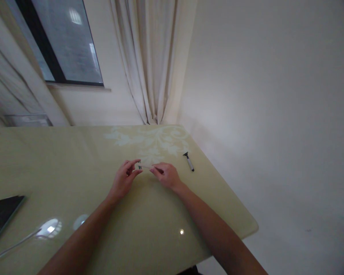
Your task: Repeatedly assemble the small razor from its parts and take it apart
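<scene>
My left hand (126, 176) holds a small dark piece (140, 165) between its thumb and index finger, above the table. Just to its right, my right hand (165, 175) pinches a thin pale stick (145, 166), whose left end reaches the dark piece. Whether the two are joined is too small to tell. Right of my right hand lies a razor (189, 162) with a grey and black handle, its dark head pointing away from me.
The glossy yellow-green table (218, 198) has its right edge along a white wall. A black flat device (4, 214) and a pale cable (15, 246) lie at the left. Curtains (151, 57) and a window (65, 42) are behind the table.
</scene>
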Demonstrator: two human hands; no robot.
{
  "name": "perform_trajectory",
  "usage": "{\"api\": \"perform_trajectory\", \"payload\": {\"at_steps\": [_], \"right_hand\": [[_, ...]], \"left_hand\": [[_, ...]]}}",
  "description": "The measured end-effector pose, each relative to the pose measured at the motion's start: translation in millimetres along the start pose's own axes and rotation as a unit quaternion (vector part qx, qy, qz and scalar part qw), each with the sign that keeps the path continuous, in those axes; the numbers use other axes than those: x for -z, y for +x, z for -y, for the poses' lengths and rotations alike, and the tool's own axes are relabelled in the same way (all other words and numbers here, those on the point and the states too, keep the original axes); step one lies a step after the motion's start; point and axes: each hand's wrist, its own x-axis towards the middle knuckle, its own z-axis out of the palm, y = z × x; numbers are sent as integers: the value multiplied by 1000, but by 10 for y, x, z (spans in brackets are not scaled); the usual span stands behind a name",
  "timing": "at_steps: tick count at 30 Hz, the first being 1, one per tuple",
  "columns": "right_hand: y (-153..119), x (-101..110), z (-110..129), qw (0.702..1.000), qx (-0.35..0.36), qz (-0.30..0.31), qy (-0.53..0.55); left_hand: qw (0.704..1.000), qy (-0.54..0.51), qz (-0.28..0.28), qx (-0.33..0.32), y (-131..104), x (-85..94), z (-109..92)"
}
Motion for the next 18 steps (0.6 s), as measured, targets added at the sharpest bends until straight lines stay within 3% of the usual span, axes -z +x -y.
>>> {"api": "perform_trajectory", "payload": {"at_steps": [18], "right_hand": [[-8, 13, 34, 999, -27, -14, -22]], "left_hand": [[1000, -8, -3, 12, -1, -2, -20]]}}
